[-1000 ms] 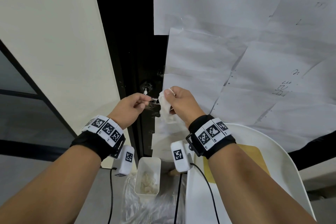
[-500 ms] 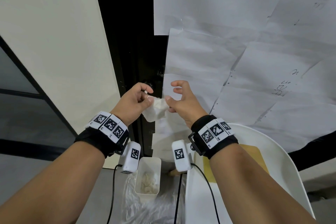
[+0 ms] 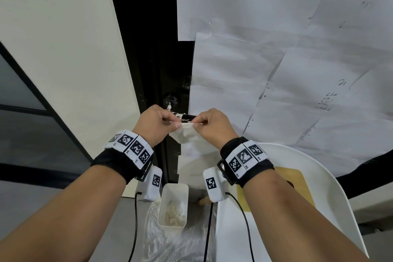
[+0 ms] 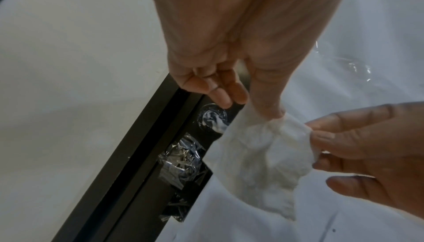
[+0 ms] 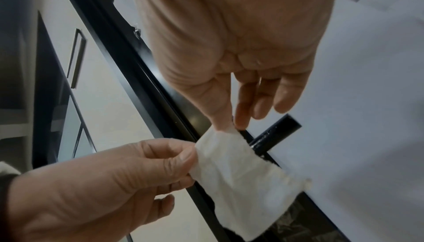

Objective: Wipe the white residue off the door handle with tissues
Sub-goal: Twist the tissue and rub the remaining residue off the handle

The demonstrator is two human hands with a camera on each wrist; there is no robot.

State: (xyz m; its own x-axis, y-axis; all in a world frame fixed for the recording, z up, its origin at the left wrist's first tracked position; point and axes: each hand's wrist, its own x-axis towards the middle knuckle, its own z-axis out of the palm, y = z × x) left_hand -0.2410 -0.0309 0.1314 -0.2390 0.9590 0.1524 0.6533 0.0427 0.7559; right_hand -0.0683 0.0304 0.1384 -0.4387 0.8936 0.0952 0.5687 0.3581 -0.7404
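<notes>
A white tissue hangs spread between my two hands just in front of the black door handle. My left hand pinches its left top corner with thumb and fingers. My right hand pinches the right top corner. In the right wrist view the tissue covers the inner part of the handle, whose outer end shows pale specks. The round lock beside the handle carries white smears, seen beside the tissue. The tissue hangs apart from the handle.
Sheets of white paper cover the door to the right. A cream wall lies left of the black frame. Below my wrists stand a white bin with used tissues on a clear plastic bag, and a white chair.
The tissue was bunched in my right hand at the handle. Both hands took it between them, and it now hangs stretched flat from two pinched corners.
</notes>
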